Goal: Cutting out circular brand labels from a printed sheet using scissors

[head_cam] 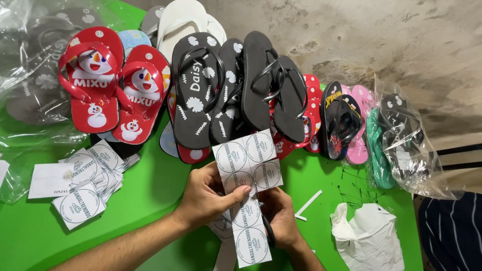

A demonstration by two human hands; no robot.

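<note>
My left hand [208,195] pinches a white paper sheet of round printed labels [248,173] near its middle, holding it upright over the green table [150,195]. My right hand [281,216] sits just behind the sheet's lower half, gripping black-handled scissors [268,232] whose blades are hidden by the paper. A cut strip of the same labels [251,243] hangs down below both hands.
A pile of cut label squares [88,183] lies at the left. Red cartoon flip-flops [108,85], black flip-flops [236,85] and smaller coloured ones [346,123] line the back. A bagged pair [406,143], crumpled white plastic bag [369,238] and paper offcut [307,205] lie right.
</note>
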